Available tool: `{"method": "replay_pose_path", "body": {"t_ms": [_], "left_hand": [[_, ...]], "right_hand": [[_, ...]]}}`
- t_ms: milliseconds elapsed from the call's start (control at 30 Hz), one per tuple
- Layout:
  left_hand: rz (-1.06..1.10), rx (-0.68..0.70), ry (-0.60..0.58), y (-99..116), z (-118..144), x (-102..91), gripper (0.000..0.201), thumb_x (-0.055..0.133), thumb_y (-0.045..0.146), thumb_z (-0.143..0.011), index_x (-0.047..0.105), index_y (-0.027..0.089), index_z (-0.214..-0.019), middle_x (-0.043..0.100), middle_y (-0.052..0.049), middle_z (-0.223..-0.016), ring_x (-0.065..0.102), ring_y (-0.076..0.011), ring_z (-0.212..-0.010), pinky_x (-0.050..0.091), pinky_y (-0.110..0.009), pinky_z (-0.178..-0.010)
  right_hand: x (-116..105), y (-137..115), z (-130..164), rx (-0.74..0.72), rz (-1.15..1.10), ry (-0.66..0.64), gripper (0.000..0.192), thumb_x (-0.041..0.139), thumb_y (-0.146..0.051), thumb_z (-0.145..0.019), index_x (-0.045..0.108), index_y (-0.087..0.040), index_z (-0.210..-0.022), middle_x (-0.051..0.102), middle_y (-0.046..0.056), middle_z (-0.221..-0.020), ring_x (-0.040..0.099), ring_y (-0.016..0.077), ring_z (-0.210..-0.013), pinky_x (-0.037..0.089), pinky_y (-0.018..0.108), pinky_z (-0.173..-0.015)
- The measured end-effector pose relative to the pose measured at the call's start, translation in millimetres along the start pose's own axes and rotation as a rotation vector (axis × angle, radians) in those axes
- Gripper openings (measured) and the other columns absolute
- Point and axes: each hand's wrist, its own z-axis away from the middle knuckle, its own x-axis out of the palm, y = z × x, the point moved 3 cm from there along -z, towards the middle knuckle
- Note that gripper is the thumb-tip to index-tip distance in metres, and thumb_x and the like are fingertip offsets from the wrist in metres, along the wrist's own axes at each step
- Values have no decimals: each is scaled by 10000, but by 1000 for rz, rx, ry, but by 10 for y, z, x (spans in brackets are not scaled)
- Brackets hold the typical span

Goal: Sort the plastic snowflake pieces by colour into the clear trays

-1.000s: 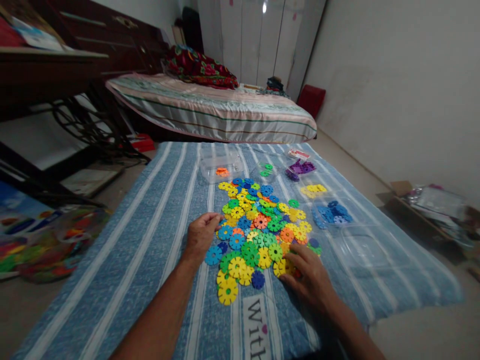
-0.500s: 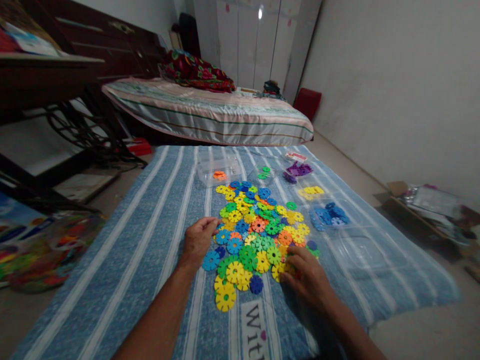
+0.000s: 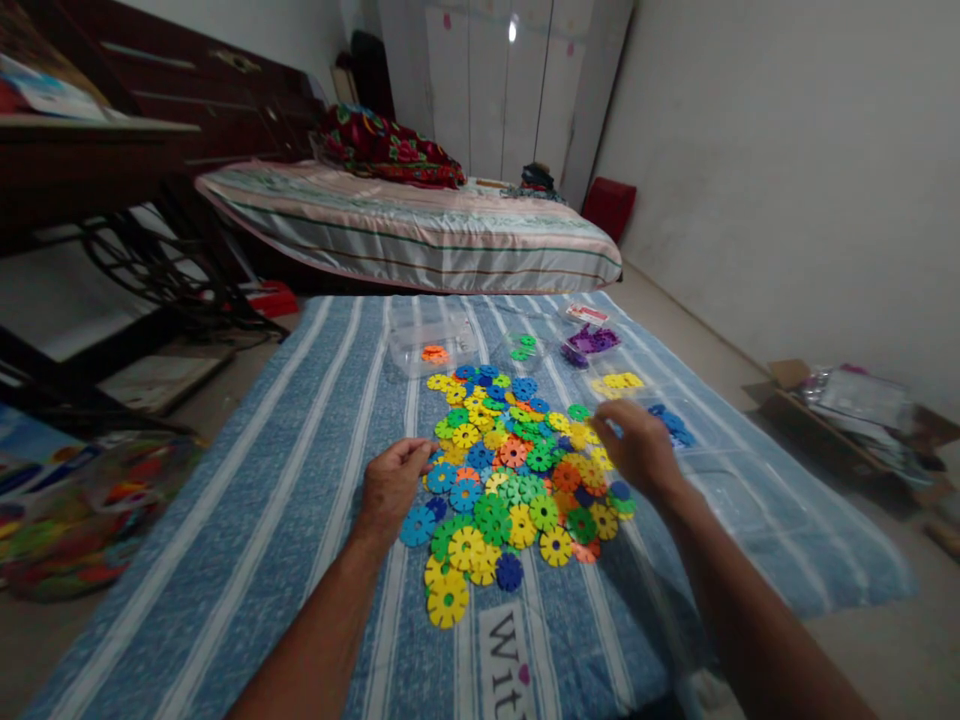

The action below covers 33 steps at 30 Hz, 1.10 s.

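A heap of flat, flower-shaped plastic discs (image 3: pixel 517 450) in yellow, green, blue and orange lies on a blue striped blanket (image 3: pixel 300 480). My left hand (image 3: pixel 391 487) rests on the blanket at the heap's left edge, its bent fingertips touching blue discs. My right hand (image 3: pixel 637 447) is lifted over the heap's right side, next to a clear tray of blue discs (image 3: pixel 675 425). It is blurred, so I cannot see whether its fingers hold a disc.
More clear trays stand beyond the heap: orange discs (image 3: pixel 433 353), green (image 3: pixel 523 347), purple (image 3: pixel 592 340), yellow (image 3: pixel 619 381), and an empty one (image 3: pixel 724 490). A bed (image 3: pixel 420 225) is behind, a bag of toys (image 3: pixel 82 500) on the left floor, a cardboard box (image 3: pixel 847 400) on the right.
My right hand has left the near right edge of the heap and risen up and away toward the tray of blue discs. The left hand has stayed put.
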Motion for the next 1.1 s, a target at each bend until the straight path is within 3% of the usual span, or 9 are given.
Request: {"method": "replay_pose_path", "body": {"t_ms": [100,200,267,433,600,1100], "left_hand": [[-10,14,-4,7,3,-9,323,672,453,-635,723,184,-806,750,-43,-840,674,-182,-706,534,-267,-664],[-19,19,-12,17,12,-15,320,666,467,-647,720,186,-791,753,-45,-843,675,-183,-714,532,-264,-662],[-16,15,-15,20,17,-13,307,664,463,-650,718,188,-775,754,-42,-846,675,-179,-718,530,-258,-662],[-20,28,-8,25,27,-4,271,661,433,-657,722,196,-771,748,-29,-828,672,-178,-711,524,-255,-656],[4,24,-23,34,37,4,264,662,427,-646,718,196,-761,750,-32,-834,676,-187,-737,531,-264,-679],[-54,38,-22,72,63,16,272,634,411,-673,718,181,-792,752,-37,-862,671,-172,-710,520,-255,-666]], "right_hand": [[-155,265,-396,191,277,176,194,509,-258,-874,661,-174,-788,657,113,-838,589,234,-783,419,334,-703],[-121,342,-461,265,344,261,209,521,-287,-867,690,-164,-871,660,117,-846,582,235,-771,402,327,-685],[37,286,-350,218,282,201,212,518,-293,-865,695,-177,-856,662,98,-822,587,221,-753,406,311,-674],[505,39,60,83,55,-95,169,544,-270,-865,696,-205,-826,675,57,-821,613,187,-750,434,278,-680],[656,-82,301,18,-22,-274,114,575,-236,-861,681,-206,-830,667,50,-860,616,185,-820,453,278,-723],[620,-311,819,-184,-206,-106,126,566,-257,-890,665,-189,-929,670,85,-959,615,211,-913,492,342,-799]]}}
